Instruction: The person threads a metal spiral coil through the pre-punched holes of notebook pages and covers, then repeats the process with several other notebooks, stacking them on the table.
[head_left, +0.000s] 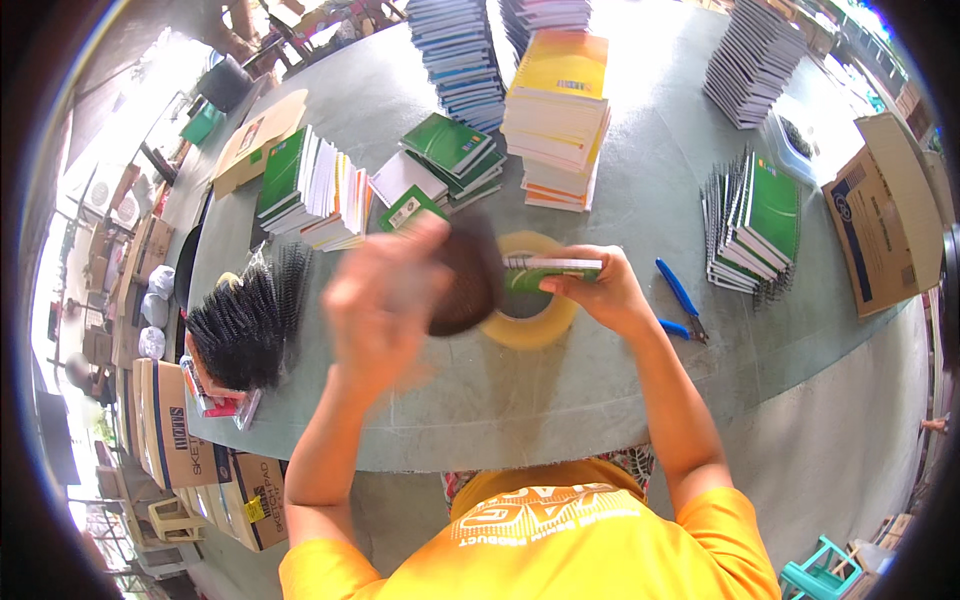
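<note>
My right hand grips a small green-covered notebook by its right end, thumb on the cover and page edges upward. Smeared by motion, my left hand is left of the notebook; its fingers cannot be read. Between that hand and the notebook is a dark round blur, whose kind I cannot make out. A wide yellowish ring like a tape roll lies on the table, partly hidden by the notebook. Blue-handled cutting pliers rest to the right of my right hand.
Black spiral coils are heaped at left. Green notebooks and yellow-topped notebooks are stacked beyond my hands. Spiral-bound green notebooks stand at right beside an open cardboard box. The grey table has a curved near edge.
</note>
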